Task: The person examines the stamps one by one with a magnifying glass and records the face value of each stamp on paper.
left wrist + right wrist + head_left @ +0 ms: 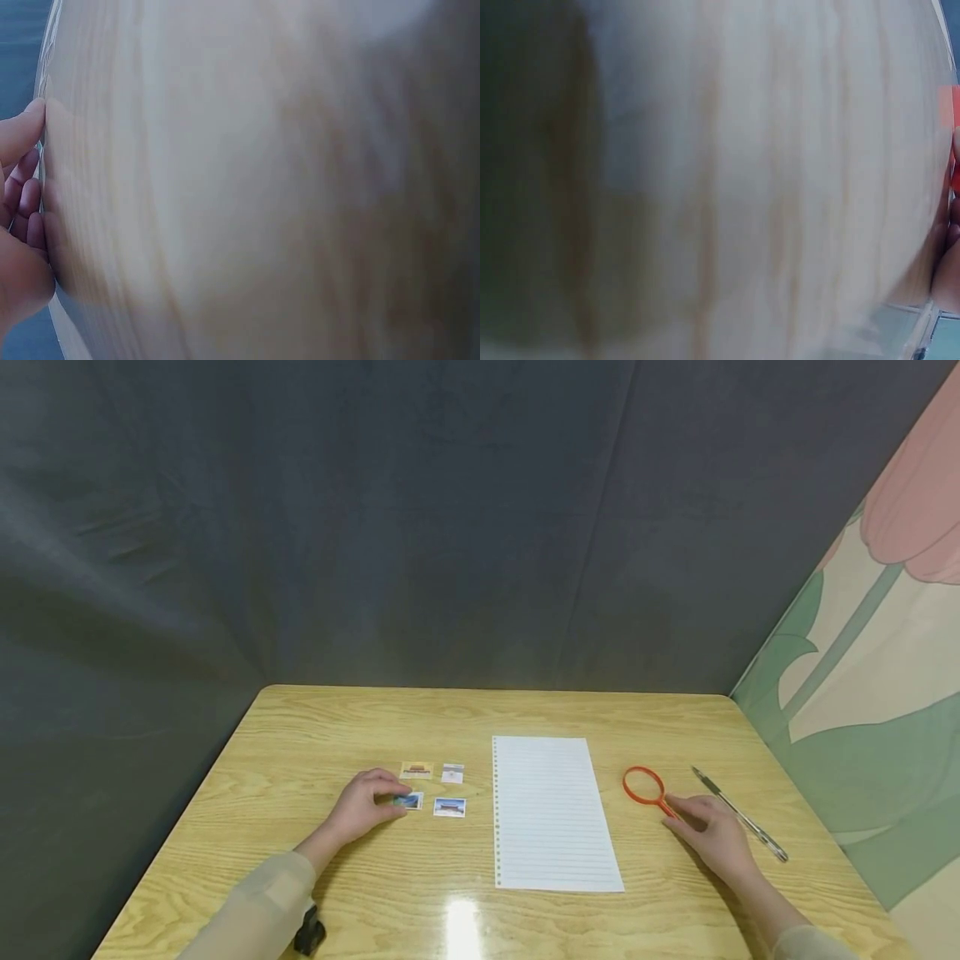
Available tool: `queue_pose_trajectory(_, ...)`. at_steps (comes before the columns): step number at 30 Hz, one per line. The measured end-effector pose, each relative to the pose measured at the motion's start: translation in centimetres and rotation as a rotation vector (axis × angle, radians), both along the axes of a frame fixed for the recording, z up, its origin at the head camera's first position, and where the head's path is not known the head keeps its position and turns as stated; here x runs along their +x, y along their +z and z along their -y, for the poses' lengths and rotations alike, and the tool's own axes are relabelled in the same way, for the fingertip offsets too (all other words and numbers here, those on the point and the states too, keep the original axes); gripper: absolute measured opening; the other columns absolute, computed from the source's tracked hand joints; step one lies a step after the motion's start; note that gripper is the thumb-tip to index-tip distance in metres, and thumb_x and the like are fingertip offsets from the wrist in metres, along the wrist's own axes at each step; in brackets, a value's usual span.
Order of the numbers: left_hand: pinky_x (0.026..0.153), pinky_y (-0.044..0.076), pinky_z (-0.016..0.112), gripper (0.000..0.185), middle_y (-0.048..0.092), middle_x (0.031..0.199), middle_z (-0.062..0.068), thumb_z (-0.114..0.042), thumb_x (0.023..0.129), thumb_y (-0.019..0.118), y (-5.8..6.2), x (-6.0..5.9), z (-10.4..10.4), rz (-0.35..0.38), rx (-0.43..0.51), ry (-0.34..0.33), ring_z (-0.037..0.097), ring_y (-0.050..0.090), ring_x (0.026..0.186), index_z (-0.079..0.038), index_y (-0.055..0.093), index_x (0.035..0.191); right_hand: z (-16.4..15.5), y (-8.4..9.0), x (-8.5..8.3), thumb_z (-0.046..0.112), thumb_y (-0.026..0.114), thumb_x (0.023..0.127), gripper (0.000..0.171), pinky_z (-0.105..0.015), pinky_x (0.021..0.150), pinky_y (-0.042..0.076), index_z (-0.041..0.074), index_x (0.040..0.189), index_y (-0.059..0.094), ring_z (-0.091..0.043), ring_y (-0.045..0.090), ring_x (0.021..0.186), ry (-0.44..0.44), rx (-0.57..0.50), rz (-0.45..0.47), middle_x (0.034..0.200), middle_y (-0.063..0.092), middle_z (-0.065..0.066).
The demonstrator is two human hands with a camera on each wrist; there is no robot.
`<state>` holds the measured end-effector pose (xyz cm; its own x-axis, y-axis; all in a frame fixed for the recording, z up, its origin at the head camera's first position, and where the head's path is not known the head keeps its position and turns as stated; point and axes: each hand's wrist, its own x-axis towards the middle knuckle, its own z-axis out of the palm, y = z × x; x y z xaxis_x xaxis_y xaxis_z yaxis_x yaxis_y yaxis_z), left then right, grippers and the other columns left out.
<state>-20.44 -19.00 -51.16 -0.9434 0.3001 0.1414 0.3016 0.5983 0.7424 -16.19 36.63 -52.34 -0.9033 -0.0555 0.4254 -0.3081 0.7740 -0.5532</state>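
Left of the paper (553,818), left hand (362,807) touched a stamp (412,801), pinch unclear; right of it, right hand (717,837) pinched the magnifier (661,800); dragging fingers could've skewed that stamp.

Left fingers (387,787) partly hide one blue stamp (413,802); right sleeve (810,945) cut off

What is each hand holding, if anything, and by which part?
The right hand holds the red magnifying glass by its handle. Whether the left hand grips the blue stamp-like picture cannot be told.
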Motion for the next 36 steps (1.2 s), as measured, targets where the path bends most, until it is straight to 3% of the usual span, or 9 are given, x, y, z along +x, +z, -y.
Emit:
queue_pose_trajectory(19, 0.095, 0.048, 0.049, 0.026, 0.064, 0.109, -0.001, -0.013, 0.081, 0.082, -0.1, -0.1, 0.1, 0.008, 0.002, 0.005, 0.026, 0.056, 0.107, -0.012, 0.077, 0.107, 0.2, 0.4, -0.5, -0.001, 0.078, 0.081, 0.015, -0.011, 0.061, 0.044, 0.003, 0.096, 0.078, -0.003, 0.056, 0.077, -0.074, 0.051, -0.024, 0.089, 0.068, -0.007)
queue_pose_trajectory(32, 0.102, 0.046, 0.05, 0.036, 0.062, 0.114, 0.001, -0.015, 0.079, 0.084, -0.4, -0.2, 0.4, 0.029, 0.027, 0.012, 0.028, 0.057, 0.112, -0.01, 0.074, 0.113, 2.3, 2.2, -0.5, -0.004, 0.08, 0.078, 0.016, -0.007, 0.062, 0.045, 0.003, 0.092, 0.077, 0.001, 0.055, 0.075, -0.032, -0.027, -0.088, 0.086, 0.069, -0.007)
queue_pose_trajectory(36, 0.099, 0.048, 0.049, 0.038, 0.062, 0.113, 0.0, -0.017, 0.08, 0.084, -0.5, -0.2, 0.6, 0.034, 0.028, 0.007, 0.026, 0.058, 0.109, -0.009, 0.074, 0.115, 3.6, 2.8, -0.6, -0.004, 0.08, 0.078, 0.016, -0.009, 0.061, 0.046, 0.003, 0.092, 0.077, 0.0, 0.054, 0.076, -0.031, -0.073, -0.062, 0.087, 0.068, -0.006)
